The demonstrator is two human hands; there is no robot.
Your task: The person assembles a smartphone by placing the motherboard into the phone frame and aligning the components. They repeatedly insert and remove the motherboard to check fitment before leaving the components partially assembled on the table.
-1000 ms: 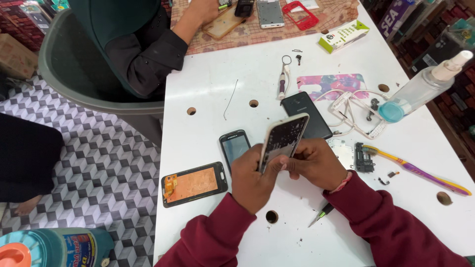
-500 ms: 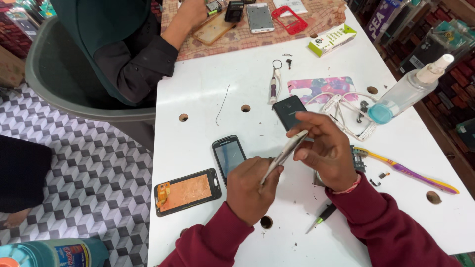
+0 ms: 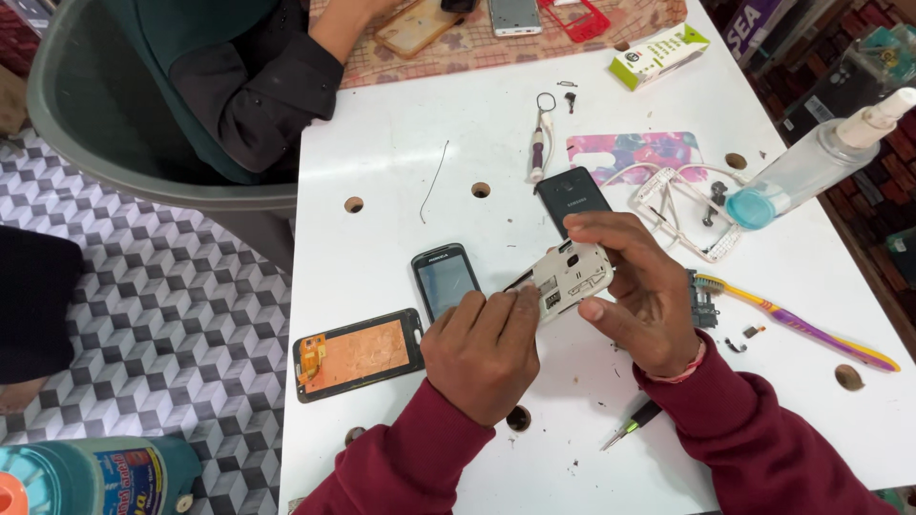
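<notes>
Both hands pinch a white phone chassis (image 3: 571, 278) above the white table (image 3: 382, 238): right hand (image 3: 639, 291) grips its far end steady, left hand (image 3: 484, 343) fingertips press the near edge, possibly prying. Small dark phone (image 3: 445, 279) lies just left.

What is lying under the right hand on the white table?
Under the right hand only parts show: the end of a toothbrush and a dark small part at its edge. The table beneath the palm is covered.
</notes>
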